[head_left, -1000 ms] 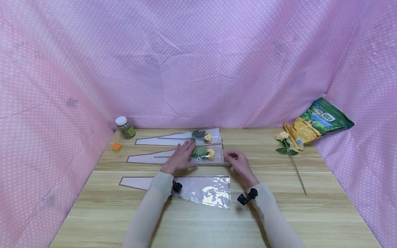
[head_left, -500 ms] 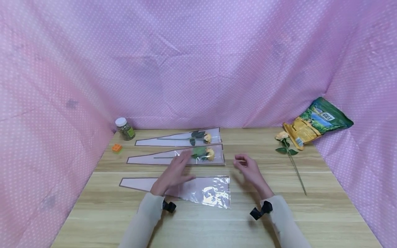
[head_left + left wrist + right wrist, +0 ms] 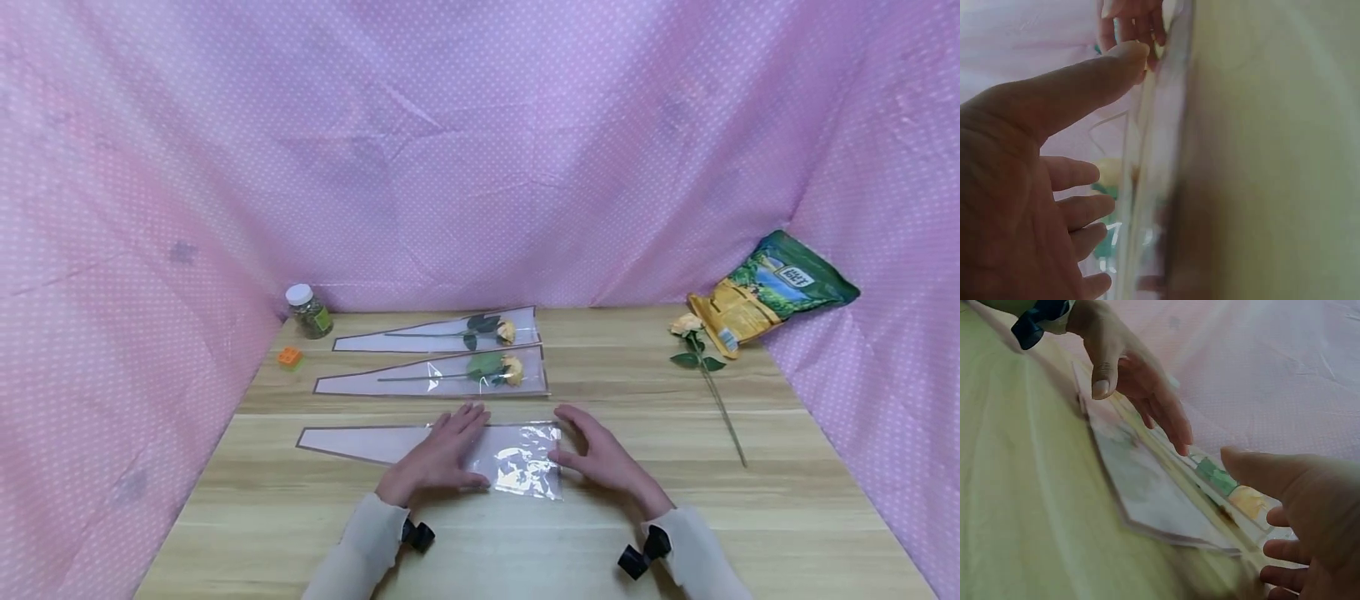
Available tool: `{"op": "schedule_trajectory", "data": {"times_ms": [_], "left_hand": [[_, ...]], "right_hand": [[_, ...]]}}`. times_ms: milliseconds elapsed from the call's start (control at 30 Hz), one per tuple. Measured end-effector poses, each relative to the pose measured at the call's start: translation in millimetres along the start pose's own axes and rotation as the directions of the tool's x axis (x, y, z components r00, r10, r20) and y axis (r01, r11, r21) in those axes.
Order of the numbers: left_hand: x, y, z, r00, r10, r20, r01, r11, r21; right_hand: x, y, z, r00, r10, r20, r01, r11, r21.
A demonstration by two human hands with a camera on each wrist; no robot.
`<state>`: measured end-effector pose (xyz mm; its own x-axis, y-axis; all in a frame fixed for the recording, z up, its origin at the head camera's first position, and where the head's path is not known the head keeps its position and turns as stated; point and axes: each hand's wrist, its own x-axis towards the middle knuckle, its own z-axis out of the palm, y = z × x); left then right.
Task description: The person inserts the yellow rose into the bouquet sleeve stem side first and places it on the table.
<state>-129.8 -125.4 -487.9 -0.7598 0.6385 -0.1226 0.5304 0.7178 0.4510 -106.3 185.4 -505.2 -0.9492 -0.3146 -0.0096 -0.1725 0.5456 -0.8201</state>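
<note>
A clear, pale-backed flower sleeve with a dark border lies flat nearest the person, no flower visible in it. Over its middle is my left hand, fingers extended and thumb spread. My right hand is at the sleeve's wide right end, thumb and fingers apart, pinching nothing. In the right wrist view the left hand hovers above the sleeve; whether the right touches its edge I cannot tell. Farther back, one yellow rose lies inside the middle sleeve and another rose inside the rear sleeve.
On the right a loose yellow rose lies with its bloom beside a green and yellow snack bag. A white-capped jar and an orange and green toy brick stand at the left. Pink dotted cloth surrounds the wooden table.
Both hands have come away from the middle sleeve and moved toward the front sleeve. The right hand's fingers, earlier at the middle sleeve's wide end, have spread apart. The sleeves stay in place.
</note>
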Motion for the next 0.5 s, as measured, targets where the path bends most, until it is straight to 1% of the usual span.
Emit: {"op": "schedule_trajectory", "data": {"times_ms": [133, 233, 367, 500], "left_hand": [[-0.1, -0.4, 3.3, 0.999, -0.014, 0.035, 0.014, 1.000, 0.021], [0.0, -0.9, 4.1, 1.000, -0.010, 0.026, 0.010, 1.000, 0.022], [-0.7, -1.6, 5.5, 1.000, -0.001, 0.025, 0.001, 1.000, 0.014], [-1.8, -2.9, 8.0, 1.000, -0.005, 0.026, 0.005, 1.000, 0.003]], "right_hand": [[-6.6, 4, 2, 0.997, -0.077, 0.030, 0.078, 0.995, -0.063], [-9.5, 9, 4, 0.992, -0.121, 0.041, 0.125, 0.985, -0.122], [-12.2, 13, 6, 0.989, -0.124, 0.085, 0.139, 0.970, -0.199], [-12.8, 13, 8, 0.983, -0.117, 0.141, 0.151, 0.953, -0.263]]}}
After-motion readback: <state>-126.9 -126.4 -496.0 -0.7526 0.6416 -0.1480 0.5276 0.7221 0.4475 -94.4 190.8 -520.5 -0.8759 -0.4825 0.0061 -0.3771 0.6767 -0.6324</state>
